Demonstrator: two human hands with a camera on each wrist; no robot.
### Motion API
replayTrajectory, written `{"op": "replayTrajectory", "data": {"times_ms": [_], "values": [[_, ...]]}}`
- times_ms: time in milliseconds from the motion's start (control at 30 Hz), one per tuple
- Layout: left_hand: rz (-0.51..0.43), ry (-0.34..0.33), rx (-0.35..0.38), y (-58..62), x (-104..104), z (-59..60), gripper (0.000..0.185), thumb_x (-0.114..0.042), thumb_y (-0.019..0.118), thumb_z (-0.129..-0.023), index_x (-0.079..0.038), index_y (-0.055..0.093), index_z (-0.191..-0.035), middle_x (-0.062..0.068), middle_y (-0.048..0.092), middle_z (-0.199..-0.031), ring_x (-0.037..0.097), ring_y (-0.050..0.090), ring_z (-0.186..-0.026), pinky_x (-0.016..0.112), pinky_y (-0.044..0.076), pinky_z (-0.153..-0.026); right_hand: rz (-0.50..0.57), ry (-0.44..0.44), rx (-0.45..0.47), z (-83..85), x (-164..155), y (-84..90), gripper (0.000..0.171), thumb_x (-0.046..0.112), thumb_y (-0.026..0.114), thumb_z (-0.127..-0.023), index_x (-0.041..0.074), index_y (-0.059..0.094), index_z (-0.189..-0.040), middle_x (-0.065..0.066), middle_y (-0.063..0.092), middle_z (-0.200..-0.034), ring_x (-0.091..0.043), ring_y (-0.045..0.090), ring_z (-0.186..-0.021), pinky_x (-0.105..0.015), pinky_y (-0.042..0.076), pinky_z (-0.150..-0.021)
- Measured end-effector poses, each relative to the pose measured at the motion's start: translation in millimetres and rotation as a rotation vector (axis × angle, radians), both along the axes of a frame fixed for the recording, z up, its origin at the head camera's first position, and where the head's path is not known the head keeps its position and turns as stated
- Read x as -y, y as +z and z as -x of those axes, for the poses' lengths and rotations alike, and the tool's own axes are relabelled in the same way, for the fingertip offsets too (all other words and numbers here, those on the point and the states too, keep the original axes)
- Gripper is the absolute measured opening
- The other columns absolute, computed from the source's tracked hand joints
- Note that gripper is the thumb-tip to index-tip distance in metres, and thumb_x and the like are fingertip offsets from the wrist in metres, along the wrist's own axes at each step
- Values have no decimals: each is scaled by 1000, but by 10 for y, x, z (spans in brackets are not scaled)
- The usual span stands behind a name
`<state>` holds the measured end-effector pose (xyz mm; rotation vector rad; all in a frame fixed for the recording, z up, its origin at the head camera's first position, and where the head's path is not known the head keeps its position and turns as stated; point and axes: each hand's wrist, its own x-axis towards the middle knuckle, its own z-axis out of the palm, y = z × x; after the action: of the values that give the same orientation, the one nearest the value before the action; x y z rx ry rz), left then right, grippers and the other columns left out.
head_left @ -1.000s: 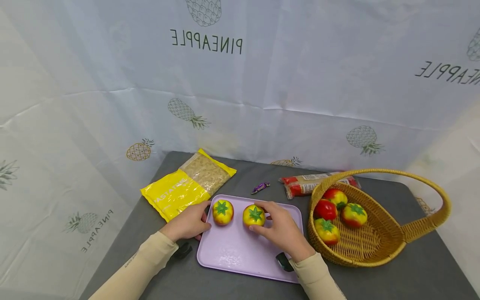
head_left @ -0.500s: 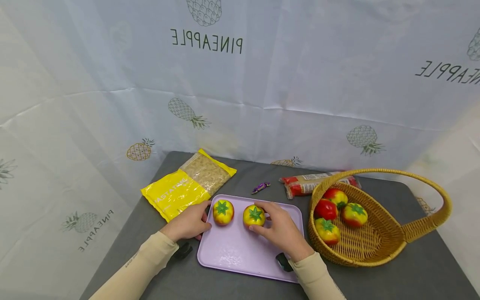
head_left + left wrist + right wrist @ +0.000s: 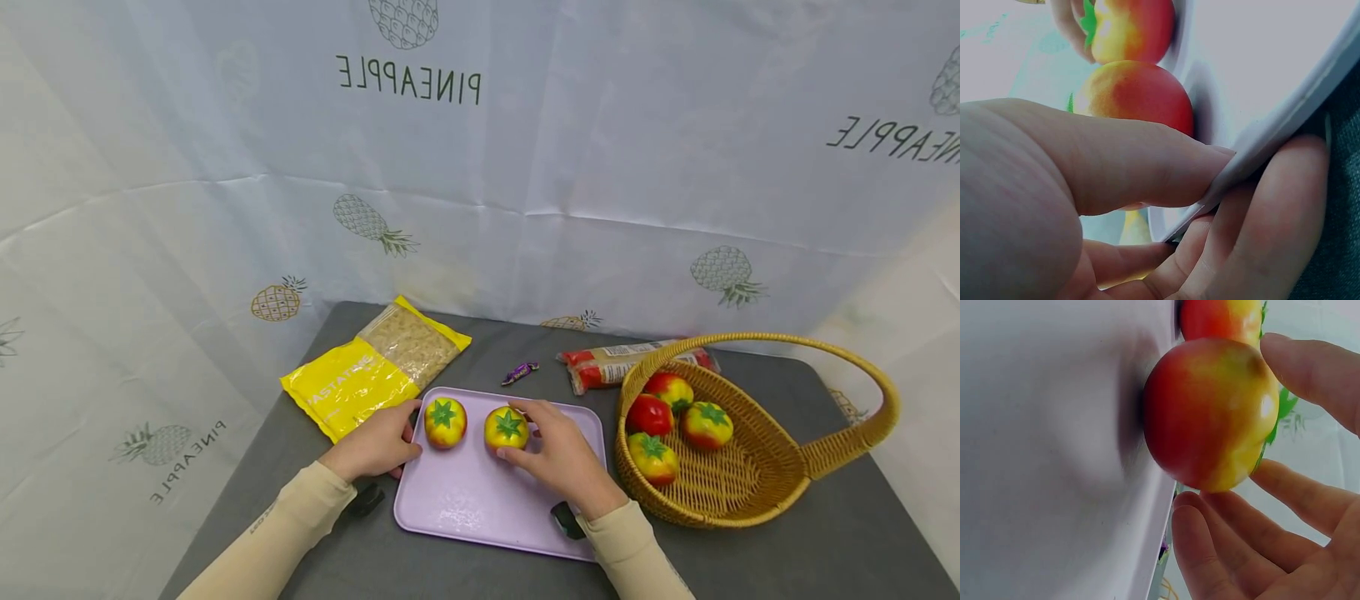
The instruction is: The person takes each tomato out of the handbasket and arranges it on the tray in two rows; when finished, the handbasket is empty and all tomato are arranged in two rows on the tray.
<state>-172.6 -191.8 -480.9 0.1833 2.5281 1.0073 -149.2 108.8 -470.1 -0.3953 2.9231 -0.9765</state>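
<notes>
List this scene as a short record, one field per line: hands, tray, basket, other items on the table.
left hand: pinches the left rim of the tray, thumb on top, fingers beneath
right hand: fingers curled round the right tomato, which sits on the tray
tray: lilac, holds two toy tomatoes; left tomato stands free
basket: wicker with handle, right of the tray, four tomatoes inside
table: grey
other items: yellow pasta bag, wrapped candy, red-ended packet
</notes>
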Motion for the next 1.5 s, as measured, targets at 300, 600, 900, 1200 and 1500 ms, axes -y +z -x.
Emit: {"op": "replayTrajectory", "data": {"times_ms": [300,600,900,1200,1500], "values": [[2,-7,-1,-1,-20,5,79,-14,84,-93,-8,45,-162,9,60,-91,22,65,-61,28,60,-54,13,-6,21,-8,-32,33,75,38,92,-86,20,62,-152,-6,68,-146,-29,72,-121,-49,64,-100],[8,-11,0,6,-40,20,79,-13,84,-93,-7,45,-162,9,60,-91,22,65,-61,28,60,-54,22,-2,3,-12,-60,49,74,37,93,-85,20,62,-150,-5,68,-144,-28,71,-122,-48,64,-100],[4,-5,4,2,-23,9,79,-13,83,-94,-7,44,-162,8,61,-91,22,65,-61,28,60,-55,31,17,-22,-16,-60,67,73,37,93,-85,19,63,-149,-3,68,-143,-25,72,-120,-46,64,-99],[-1,-8,6,11,-5,13,80,-13,83,-93,-6,43,-163,9,61,-93,22,65,-63,28,61,-56,39,-8,1,-97,-135,182,70,40,92,-87,25,63,-149,-3,67,-146,-28,70,-124,-48,64,-100],[12,-9,12,9,-28,22,80,-13,82,-94,-4,42,-163,9,61,-94,22,66,-63,28,61,-56,-25,-32,-94,-477,-620,603,63,46,90,-87,27,68,-142,4,70,-137,-20,71,-118,-49,65,-97]]}}
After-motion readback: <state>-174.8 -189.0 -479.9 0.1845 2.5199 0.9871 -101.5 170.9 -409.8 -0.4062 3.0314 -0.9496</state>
